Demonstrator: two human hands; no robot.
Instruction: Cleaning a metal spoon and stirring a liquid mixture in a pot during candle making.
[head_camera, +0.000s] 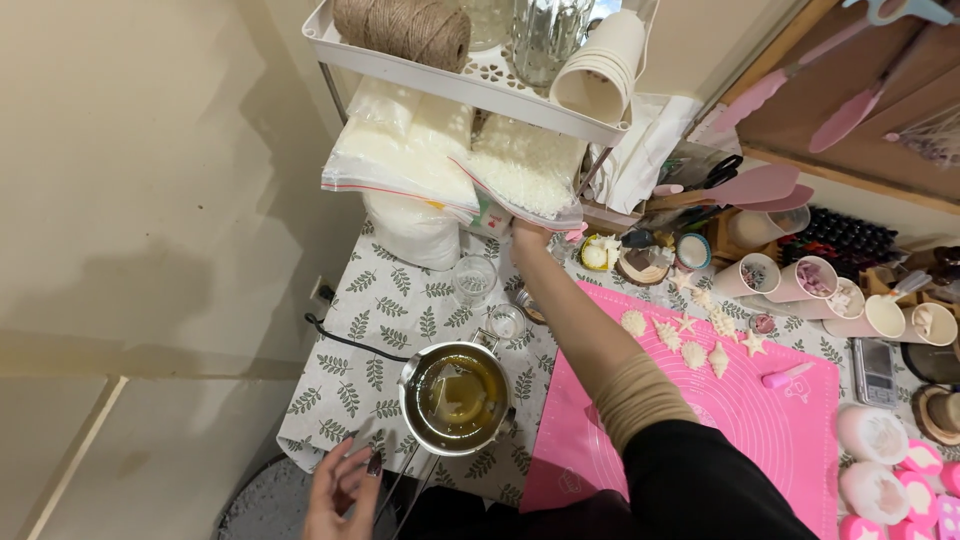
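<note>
My right hand reaches far across the table to the lower edge of a clear zip bag of white flakes that hangs off a white shelf cart. Its fingers are tucked under the bag and seem to grip it. My left hand hovers at the near table edge, fingers spread and holding nothing, just left of the long handle of a small metal pot. The pot holds yellowish melted liquid. A second bag of white material lies beside the first.
A pink mat with white shell and star shapes covers the right of the leaf-print tablecloth. Two small glass jars stand behind the pot. Pink cups, a small scale, twine and stacked paper cups surround them.
</note>
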